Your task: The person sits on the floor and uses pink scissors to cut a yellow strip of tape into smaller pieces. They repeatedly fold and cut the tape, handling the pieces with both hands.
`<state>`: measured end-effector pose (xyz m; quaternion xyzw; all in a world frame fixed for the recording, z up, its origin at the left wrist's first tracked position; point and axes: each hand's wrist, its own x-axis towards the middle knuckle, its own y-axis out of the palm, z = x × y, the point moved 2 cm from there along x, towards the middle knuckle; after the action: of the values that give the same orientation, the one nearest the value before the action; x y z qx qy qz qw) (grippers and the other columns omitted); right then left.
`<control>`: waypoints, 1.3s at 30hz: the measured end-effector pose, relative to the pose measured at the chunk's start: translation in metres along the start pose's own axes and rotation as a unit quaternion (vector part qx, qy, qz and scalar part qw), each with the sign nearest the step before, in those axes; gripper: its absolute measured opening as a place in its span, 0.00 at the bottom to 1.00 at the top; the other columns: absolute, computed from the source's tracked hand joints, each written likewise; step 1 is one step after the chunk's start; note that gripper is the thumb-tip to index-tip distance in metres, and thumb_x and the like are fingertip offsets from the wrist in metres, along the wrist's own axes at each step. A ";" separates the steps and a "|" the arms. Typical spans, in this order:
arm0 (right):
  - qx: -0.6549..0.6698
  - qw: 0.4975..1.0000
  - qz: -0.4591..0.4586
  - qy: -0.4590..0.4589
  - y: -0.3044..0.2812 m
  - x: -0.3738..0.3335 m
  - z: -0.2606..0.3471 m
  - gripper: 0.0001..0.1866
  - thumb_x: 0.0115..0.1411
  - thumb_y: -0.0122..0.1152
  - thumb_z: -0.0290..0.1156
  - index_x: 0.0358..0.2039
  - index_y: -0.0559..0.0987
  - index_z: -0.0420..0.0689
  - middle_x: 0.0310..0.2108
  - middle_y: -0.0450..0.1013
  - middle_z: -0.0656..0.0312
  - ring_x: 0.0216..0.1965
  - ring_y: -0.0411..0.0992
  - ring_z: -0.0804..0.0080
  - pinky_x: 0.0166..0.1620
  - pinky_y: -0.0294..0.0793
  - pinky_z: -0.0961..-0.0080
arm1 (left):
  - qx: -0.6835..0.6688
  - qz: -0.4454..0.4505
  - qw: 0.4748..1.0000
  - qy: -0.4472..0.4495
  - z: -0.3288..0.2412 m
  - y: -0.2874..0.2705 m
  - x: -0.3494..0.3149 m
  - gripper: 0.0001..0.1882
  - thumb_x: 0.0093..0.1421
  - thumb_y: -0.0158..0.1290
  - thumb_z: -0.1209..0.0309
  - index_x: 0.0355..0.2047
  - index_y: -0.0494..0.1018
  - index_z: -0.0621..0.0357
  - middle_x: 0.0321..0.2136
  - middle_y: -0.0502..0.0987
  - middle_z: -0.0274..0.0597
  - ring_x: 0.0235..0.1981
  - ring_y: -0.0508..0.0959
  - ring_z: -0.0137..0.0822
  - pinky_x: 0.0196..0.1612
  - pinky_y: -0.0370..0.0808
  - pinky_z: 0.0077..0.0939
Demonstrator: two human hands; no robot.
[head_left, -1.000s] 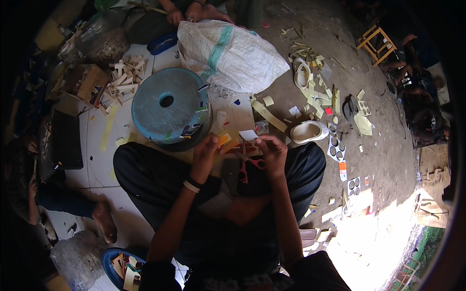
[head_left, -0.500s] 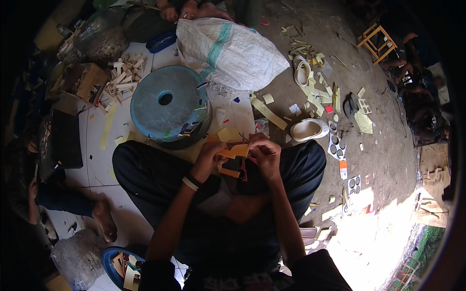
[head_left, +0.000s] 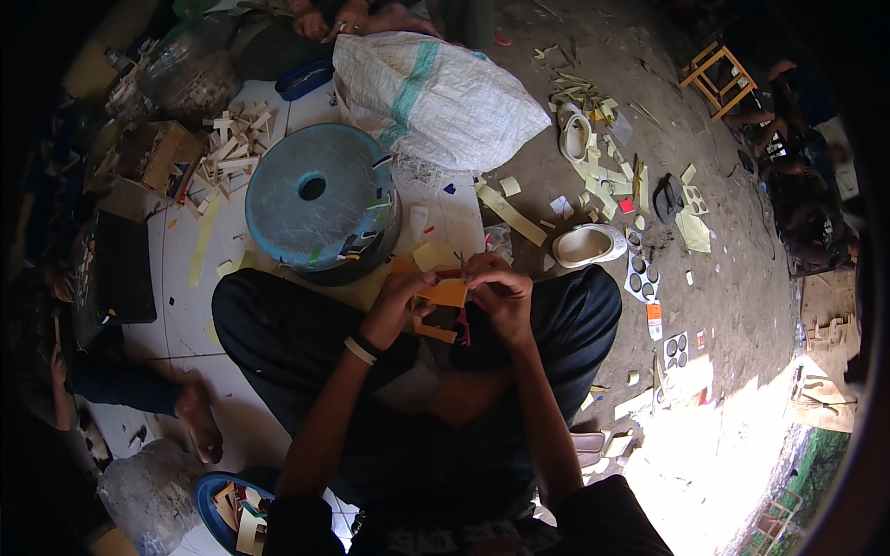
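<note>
On the far left stands a round blue stool (head_left: 315, 206) on the white tiles. Near it, over the lap, the left hand (head_left: 397, 304) holds an orange foam piece (head_left: 445, 293) by its left edge, fingers closed on it. The right hand (head_left: 501, 295) grips red-handled scissors (head_left: 461, 324) at the piece's right side. A white shoe (head_left: 590, 245) lies further right on the ground.

The person sitting on the floor wears dark trousers (head_left: 306, 334) that spread across the middle of the frame, and a dark top with short sleeves (head_left: 593, 519) at the lower edge. Both forearms are bare. A white band beside a black one (head_left: 360, 348) circles the left wrist.
</note>
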<state>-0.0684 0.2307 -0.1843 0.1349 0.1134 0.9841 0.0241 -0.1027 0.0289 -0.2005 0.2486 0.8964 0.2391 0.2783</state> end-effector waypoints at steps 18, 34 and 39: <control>-0.344 0.916 -0.143 -0.150 0.003 0.000 0.017 0.12 0.53 0.66 0.11 0.36 0.84 0.41 0.38 0.76 0.58 0.39 0.78 0.68 0.41 0.78 0.74 | 0.056 -0.039 0.991 0.116 -0.007 0.010 0.008 0.12 0.69 0.51 0.61 0.37 0.73 0.58 0.30 0.71 0.30 0.31 0.68 0.23 0.38 0.64 0.21; -0.375 0.899 -0.096 -0.203 0.029 -0.004 0.024 0.17 0.49 0.67 0.09 0.38 0.84 0.42 0.37 0.74 0.59 0.36 0.79 0.65 0.37 0.79 0.71 | 0.067 -0.073 0.986 0.131 -0.002 0.011 0.007 0.13 0.68 0.51 0.61 0.34 0.73 0.58 0.27 0.72 0.29 0.30 0.69 0.22 0.38 0.66 0.20; -0.370 0.904 -0.084 -0.195 0.032 -0.005 0.022 0.16 0.48 0.66 0.09 0.36 0.84 0.41 0.37 0.74 0.59 0.37 0.78 0.65 0.40 0.78 0.73 | 0.068 -0.065 0.987 0.131 -0.004 0.011 0.007 0.13 0.68 0.51 0.61 0.32 0.72 0.57 0.26 0.70 0.29 0.29 0.68 0.22 0.38 0.64 0.20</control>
<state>-0.0580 0.2041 -0.1575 0.2958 -0.2549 0.9035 0.1769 -0.1068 0.0405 -0.1935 0.1742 0.9536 0.1896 0.1559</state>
